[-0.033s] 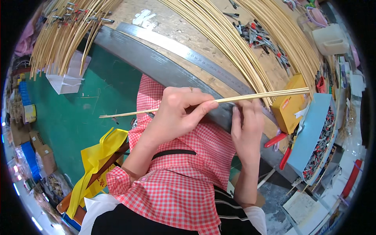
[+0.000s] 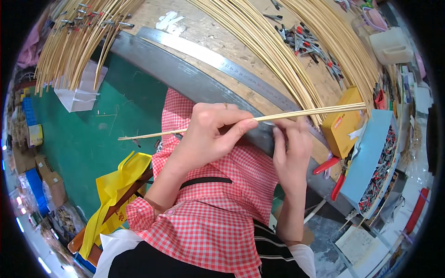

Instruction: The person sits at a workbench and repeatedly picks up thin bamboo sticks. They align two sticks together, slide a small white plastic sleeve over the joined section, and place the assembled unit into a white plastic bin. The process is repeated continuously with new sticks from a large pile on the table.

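Clipped strips (image 2: 69, 55): bunched at the upper left, hung past the edge of the table (image 2: 204, 39) above the green floor (image 2: 125, 106).
Cloth (image 2: 109, 190): yellow, draped over a wooden rail (image 2: 94, 252).
Left hand (image 2: 215, 132): closed on the held strips (image 2: 310, 112), which are pinched between thumb and fingers above the checked garment (image 2: 204, 222).
Held strips: slanted gently upward to the right, their right end seen in front of the yellow box (image 2: 340, 134).
Ruler (image 2: 218, 62): laid along the table's edge.
Right hand (image 2: 293, 148): placed just below the held strips, fingers bent and blurred; whether anything is gripped cannot be told.
Loose clips (image 2: 306, 44): heaped between two rows of long strips (image 2: 259, 51).
Blue box (image 2: 371, 153): filled with clips, set beside the yellow box.
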A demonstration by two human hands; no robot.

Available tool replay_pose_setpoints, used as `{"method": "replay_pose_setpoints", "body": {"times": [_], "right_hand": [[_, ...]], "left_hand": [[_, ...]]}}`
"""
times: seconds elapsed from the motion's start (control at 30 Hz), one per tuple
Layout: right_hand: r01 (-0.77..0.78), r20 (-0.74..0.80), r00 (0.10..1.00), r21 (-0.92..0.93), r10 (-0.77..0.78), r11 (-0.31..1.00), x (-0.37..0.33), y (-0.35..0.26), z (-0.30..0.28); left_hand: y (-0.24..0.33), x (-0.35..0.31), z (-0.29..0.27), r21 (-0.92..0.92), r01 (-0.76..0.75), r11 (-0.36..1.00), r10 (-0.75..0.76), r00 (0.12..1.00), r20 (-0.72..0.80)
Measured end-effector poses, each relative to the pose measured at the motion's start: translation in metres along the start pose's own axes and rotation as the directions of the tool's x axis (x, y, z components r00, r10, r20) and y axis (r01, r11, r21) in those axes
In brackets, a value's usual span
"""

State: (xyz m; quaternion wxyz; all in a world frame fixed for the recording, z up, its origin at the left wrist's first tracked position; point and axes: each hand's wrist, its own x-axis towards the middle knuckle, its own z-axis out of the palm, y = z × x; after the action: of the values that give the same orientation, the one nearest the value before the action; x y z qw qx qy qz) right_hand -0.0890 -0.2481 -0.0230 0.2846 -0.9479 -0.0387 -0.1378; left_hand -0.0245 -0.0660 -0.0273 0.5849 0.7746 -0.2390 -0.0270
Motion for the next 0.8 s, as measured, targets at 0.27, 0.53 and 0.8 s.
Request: {"method": "replay_pose_setpoints", "body": {"times": [0.27,0.53,0.8], "right_hand": [[-0.405,0.268,0.884,0.85,0.384,0.337,-0.013,-0.016,0.016],[-0.279,0.18,0.906,0.934,0.383,0.222,-0.018,-0.019,0.023],[-0.215,0.118,0.876,0.964,0.467,0.159,-0.017,-0.029,0.033]], "left_hand": [[-0.006,-0.001,-0.001,0.047,0.025,0.999,-0.026,1.0,0.004],[-0.002,0.0,-0.001,0.04,-0.014,0.999,0.015,1.0,-0.025],[-0.002,-0.001,0.003,0.007,-0.024,1.0,0.024,1.0,-0.007]]}}
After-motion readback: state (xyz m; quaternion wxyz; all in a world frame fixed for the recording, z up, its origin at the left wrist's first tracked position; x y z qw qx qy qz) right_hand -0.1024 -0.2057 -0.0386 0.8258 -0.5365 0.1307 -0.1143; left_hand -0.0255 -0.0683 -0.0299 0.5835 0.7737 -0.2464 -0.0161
